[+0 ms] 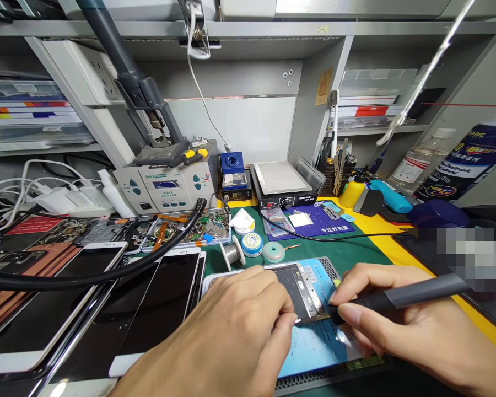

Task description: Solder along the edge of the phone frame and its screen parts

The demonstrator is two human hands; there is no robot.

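Observation:
My left hand [243, 320] is closed in a pinch over the near left part of a dark phone part [293, 289]. A small whitish tip [297, 321] shows at its thumb and index finger; what they grip is hidden. My right hand [405, 320] is closed round a soldering iron [417, 293] with a black grip and grey handle. The iron's thin brownish front end reaches left along the near edge of the phone part, close to my left fingertips. The phone part lies on a light blue work plate [310, 350], its left side covered by my left hand.
Phones [161, 303] and a tray of circuit boards [190, 229] lie on the left, crossed by a black hose [149, 259]. A solder spool [232, 253] and small round tins [252, 244] sit just behind. A hot-air station [169, 184] and heating plate [285, 184] stand farther back.

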